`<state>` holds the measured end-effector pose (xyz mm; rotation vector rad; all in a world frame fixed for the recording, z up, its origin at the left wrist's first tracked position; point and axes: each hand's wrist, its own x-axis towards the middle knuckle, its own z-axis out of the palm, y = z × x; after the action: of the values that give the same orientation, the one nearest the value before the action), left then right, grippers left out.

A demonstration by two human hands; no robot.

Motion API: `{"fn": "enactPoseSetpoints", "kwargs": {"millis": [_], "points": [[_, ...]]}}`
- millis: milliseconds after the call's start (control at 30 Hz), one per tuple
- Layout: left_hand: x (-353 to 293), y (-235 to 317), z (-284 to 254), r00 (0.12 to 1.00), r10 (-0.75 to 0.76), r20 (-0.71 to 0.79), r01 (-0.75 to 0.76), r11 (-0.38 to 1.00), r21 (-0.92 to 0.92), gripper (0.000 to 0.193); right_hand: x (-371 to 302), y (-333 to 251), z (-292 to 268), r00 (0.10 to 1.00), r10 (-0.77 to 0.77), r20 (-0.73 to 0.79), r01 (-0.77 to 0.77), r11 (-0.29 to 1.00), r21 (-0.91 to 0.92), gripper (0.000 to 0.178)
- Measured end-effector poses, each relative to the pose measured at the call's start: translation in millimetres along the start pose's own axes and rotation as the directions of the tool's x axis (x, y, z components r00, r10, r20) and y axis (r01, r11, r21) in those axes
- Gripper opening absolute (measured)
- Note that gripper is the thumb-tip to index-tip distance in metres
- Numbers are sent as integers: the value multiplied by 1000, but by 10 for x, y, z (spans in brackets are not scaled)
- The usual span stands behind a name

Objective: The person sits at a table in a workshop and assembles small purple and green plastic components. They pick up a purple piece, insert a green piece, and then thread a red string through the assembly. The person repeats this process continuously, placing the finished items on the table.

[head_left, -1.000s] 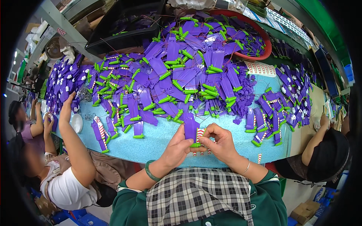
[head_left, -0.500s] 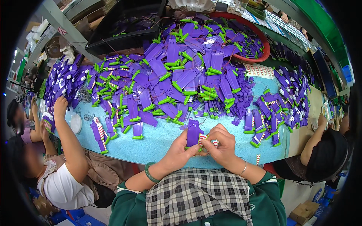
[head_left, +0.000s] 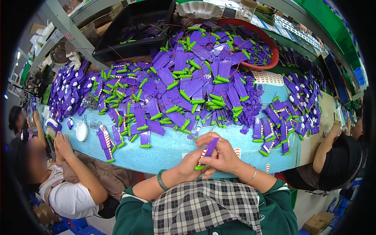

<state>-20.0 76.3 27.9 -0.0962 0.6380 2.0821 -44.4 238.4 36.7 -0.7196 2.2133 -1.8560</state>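
Observation:
Both my hands are closed around one flat purple plastic piece [head_left: 212, 146] with a bright green end, held tilted above the table's front edge. A red-and-white striped sticker lies along its side. My left hand [head_left: 188, 164] grips it near the green end. My right hand [head_left: 225, 155] presses on it with thumb and fingers from the other side. Beside my right fingers is a small striped sticker sheet [head_left: 237, 152], partly hidden. Beyond my hands spreads a big heap of similar purple pieces [head_left: 184, 84] with green ends and thin wires.
At the back stand a black bin [head_left: 137, 27] and a red basin [head_left: 274, 58] of purple pieces. A sticker sheet [head_left: 268, 78] lies on the blue table [head_left: 164, 150]. A white dish [head_left: 81, 131] is at left. Co-workers sit at left [head_left: 72, 192] and right [head_left: 340, 160].
The purple piece has been turned edge-on between my hands, and my right hand has shifted over it. The co-worker at left has drawn both hands together, lower and nearer.

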Motion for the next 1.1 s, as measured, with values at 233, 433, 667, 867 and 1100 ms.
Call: {"fn": "enactPoseSetpoints", "kwargs": {"millis": [233,433,667,867,1100], "points": [[-12,75,18,985,-36,171,30,999,41,36,-57,-118,-73,952,270,141,-303,778,550,33],[-92,321,121,381,728,571,-345,-460,818,10,-14,-132,-185,948,316,-34,-226,747,625,30],[-104,325,23,359,377,854,-264,-836,481,22,29,-221,-148,905,412,107,-374,648,664,13],[-103,262,64,324,301,897,-373,-831,414,23,12,-120,-166,892,416,179,-430,654,622,26],[-178,243,94,338,286,897,-369,-836,406,20,-80,-138,-71,816,486,313,-555,506,661,27]]}}
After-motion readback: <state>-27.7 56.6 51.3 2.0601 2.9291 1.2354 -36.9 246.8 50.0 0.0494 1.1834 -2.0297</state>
